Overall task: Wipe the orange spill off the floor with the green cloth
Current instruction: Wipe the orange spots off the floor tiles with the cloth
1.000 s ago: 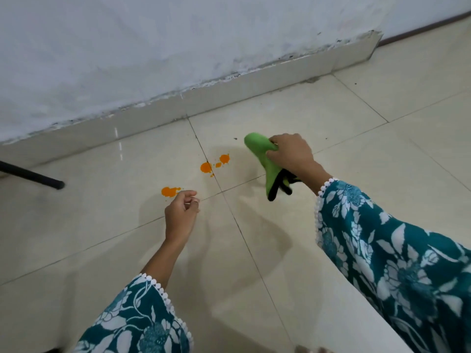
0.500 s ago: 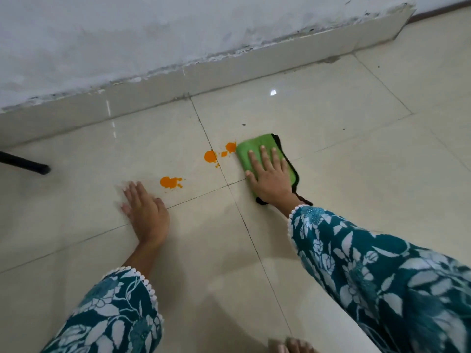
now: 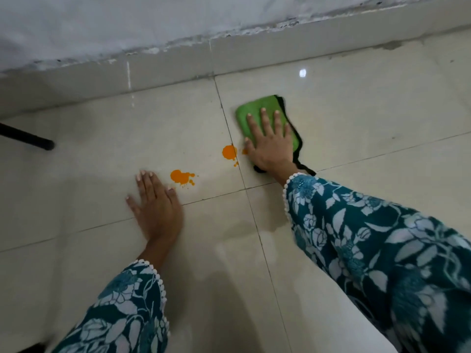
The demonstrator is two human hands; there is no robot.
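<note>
Right hand (image 3: 271, 146): fingers (image 3: 265, 118) lying straight and spread, pressing flat on the folded green microfibre cloth with black edging (image 3: 257, 108), nothing curled round it. Thumb is pointing left, its tip sitting just beside a small orange speck. Palm is covering the cloth's near half; a black corner of the cloth is sticking out by the wrist.

Cloth is lying on the glossy cream tiled floor (image 3: 369, 118), just right of the grout line running away from the wall, not far from the tiled skirting (image 3: 165, 72) at the floor's far edge.

Left hand (image 3: 156, 202): fingers straight, lying flat on the floor tile, gripping nothing. Thumb tip is sitting just beside the nearer orange liquid splat (image 3: 179, 176).

Orange spill is showing as two main blobs: that one, and a second round orange blob (image 3: 229, 152) sitting on the grout line, just left of the right thumb, with small droplets below it. Cloth is not covering either blob.

Both arms are wearing teal floral sleeves with white bobble trim (image 3: 369, 238).

Black tubular leg (image 3: 28, 138) is resting on the floor near its left edge, well apart from the spill.
</note>
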